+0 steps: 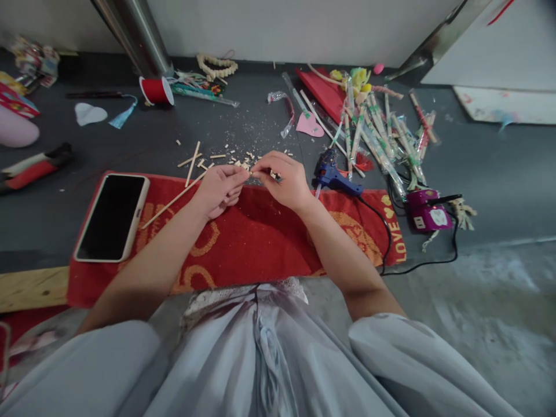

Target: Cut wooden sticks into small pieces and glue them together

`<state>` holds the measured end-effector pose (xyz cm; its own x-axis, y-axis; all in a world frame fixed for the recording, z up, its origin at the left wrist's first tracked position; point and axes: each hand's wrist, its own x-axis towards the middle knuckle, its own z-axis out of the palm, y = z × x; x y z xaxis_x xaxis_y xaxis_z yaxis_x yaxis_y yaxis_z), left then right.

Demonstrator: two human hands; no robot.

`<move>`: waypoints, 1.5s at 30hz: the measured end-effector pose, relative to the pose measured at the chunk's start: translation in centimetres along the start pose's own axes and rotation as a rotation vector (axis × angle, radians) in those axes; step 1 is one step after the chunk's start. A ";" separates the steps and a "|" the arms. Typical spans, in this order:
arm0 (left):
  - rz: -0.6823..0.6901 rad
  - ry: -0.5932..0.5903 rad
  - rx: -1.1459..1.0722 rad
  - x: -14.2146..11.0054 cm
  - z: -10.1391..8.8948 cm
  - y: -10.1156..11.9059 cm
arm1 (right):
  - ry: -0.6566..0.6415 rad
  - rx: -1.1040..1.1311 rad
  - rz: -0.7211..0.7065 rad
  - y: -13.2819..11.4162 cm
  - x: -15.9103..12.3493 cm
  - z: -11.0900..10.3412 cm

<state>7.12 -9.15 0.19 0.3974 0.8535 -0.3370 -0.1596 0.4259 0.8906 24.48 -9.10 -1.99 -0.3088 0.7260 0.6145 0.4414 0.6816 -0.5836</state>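
Observation:
My left hand [223,190] and my right hand [284,178] meet fingertip to fingertip above the far edge of a red towel [269,243]. Both are closed in a pinch; what sits between the tips is too small to make out. A small pale and dark bit shows by my right fingers. Short cut pieces of wooden stick [249,156] lie scattered just beyond the fingertips. One long thin wooden stick [174,202] slants over the towel beside my left hand, and shorter sticks [192,164] cross each other on the grey table [243,124].
A phone [113,217] lies on the towel at left, pliers [37,168] farther left. To the right are a blue glue gun [336,175], its black cord, a purple box [428,209] and several wrapped sticks [377,130]. A red ribbon spool [156,91] stands at the back.

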 end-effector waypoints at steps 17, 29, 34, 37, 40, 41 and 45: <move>-0.106 -0.030 -0.131 -0.1 -0.1 0.6 | 0.019 -0.078 0.014 -0.7 -0.1 -0.1; -0.065 -0.094 -0.125 -0.4 0.1 0.5 | 0.032 -0.215 -0.118 0.0 -0.5 0.3; -0.059 -0.094 -0.117 -0.3 0.0 0.4 | 0.079 -0.227 -0.154 0.2 -0.6 0.5; -0.056 -0.097 -0.120 -0.3 -0.1 0.3 | 0.073 -0.240 -0.157 0.2 -0.5 0.5; -0.046 -0.109 -0.122 -0.3 -0.2 0.2 | 0.066 -0.257 -0.164 0.2 -0.5 0.4; -0.043 -0.112 -0.119 -0.2 -0.2 0.2 | 0.068 -0.262 -0.170 0.1 -0.5 0.3; -0.030 -0.102 -0.114 -0.2 -0.2 0.1 | 0.081 -0.262 -0.196 0.0 -0.5 0.2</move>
<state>6.84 -9.24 0.33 0.4921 0.8076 -0.3251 -0.2452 0.4869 0.8384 24.46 -9.41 -2.41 -0.3457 0.5668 0.7478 0.5849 0.7534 -0.3006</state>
